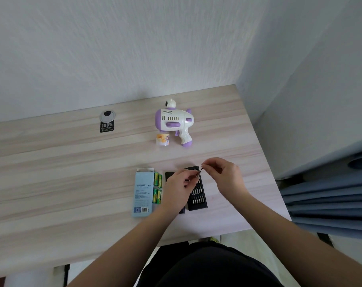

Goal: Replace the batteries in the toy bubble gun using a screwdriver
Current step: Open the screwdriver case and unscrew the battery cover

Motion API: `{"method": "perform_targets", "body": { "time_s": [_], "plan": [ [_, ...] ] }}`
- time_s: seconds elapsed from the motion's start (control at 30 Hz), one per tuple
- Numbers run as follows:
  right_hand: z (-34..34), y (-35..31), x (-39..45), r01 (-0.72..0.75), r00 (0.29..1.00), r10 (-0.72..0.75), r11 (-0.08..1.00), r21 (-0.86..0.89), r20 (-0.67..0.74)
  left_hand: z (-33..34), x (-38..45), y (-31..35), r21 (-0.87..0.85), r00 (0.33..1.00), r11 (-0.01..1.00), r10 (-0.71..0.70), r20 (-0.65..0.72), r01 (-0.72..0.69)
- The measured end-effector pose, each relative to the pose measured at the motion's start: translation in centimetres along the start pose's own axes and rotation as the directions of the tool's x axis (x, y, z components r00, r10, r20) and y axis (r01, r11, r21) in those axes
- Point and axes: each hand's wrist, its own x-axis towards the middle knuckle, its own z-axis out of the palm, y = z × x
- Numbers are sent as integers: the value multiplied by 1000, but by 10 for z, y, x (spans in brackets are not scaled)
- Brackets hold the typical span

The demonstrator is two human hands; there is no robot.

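Observation:
A white and purple toy bubble gun (174, 120) lies on its side on the wooden table (72, 172), with a small bubble bottle (163, 139) at its underside. Closer to me, several green batteries (157, 188) lie beside a light blue box (142, 193). A black screwdriver bit case (197, 195) lies open to their right. Above the case my left hand (179, 183) pinches a thin screwdriver handle (197, 174). My right hand (221, 174) pinches a small bit (202, 167) just off the handle's tip.
A round cable grommet (107, 115) with a black "100%" label (106, 127) sits at the table's back left. White walls close the back and the right. Blue fabric (329, 204) hangs past the table's right edge.

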Motion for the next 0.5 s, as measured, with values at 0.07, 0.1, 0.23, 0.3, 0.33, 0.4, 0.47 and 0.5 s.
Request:
{"method": "perform_targets", "body": {
  "time_s": [0.07,0.1,0.23,0.3,0.33,0.4,0.47,0.5],
  "plan": [
    [-2,0,-1,4,1000,-4,1000,-10,8,1,-1,4,-1,1000,1000,15,-5,-15],
    [-2,1,-1,9,1000,-8,1000,-12,10,2,-1,5,-1,1000,1000,21,-8,-21],
    [-4,1,-4,17,1000,-17,1000,-8,17,4,-3,9,16,999,999,48,-13,-48],
    [-5,2,-5,16,1000,-16,1000,-16,22,5,-3,9,26,998,998,59,-19,-59],
    [-5,2,-5,16,1000,-16,1000,-21,23,5,-4,9,28,998,998,60,-20,-59],
    [-7,2,-5,19,1000,-18,999,-34,25,6,-5,9,30,998,998,57,-23,-56],
    [-7,2,-6,19,999,-18,998,-56,27,7,-5,8,25,998,998,57,-27,-56],
    [-7,2,-6,16,999,-14,998,-61,29,7,-5,8,24,998,998,54,-27,-54]
  ]
}}
